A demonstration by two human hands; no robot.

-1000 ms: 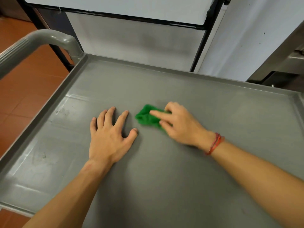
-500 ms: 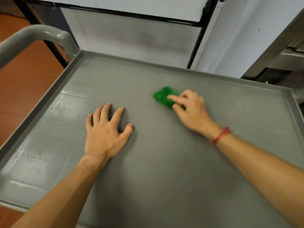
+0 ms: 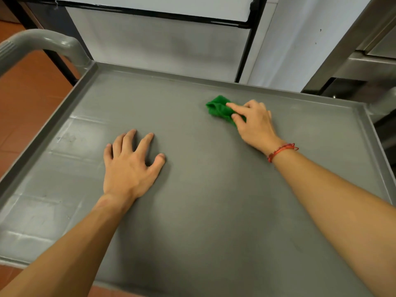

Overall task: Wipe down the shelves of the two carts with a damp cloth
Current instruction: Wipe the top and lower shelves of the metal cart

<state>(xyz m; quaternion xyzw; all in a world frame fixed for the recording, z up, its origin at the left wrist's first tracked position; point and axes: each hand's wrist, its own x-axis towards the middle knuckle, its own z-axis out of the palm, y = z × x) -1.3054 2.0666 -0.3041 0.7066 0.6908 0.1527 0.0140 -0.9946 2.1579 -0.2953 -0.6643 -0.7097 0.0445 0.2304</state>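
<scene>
The cloth [image 3: 218, 108] is small, bright green and bunched into a crumpled wad. It lies on the shelf [image 3: 203, 221], toward the far right part, a little short of the far rim. The right hand [image 3: 255, 123] holds it down: the index finger lies straight across the top, the thumb pinches the near edge, and the other fingers are curled. A red string bracelet [image 3: 280, 150] circles that wrist. The left hand [image 3: 128, 168] rests flat on the shelf, palm down and fingers spread, gripping nothing, well apart from the cloth.

The shelf is dull grey with a raised rim and pale streaks along its left side. A grey handle [image 3: 42, 42] curves up at the far left corner. Below on the left is a reddish tiled floor [image 3: 32, 93]; beyond stand a pale panel [image 3: 160, 43] in a black frame and a steel unit [image 3: 364, 61].
</scene>
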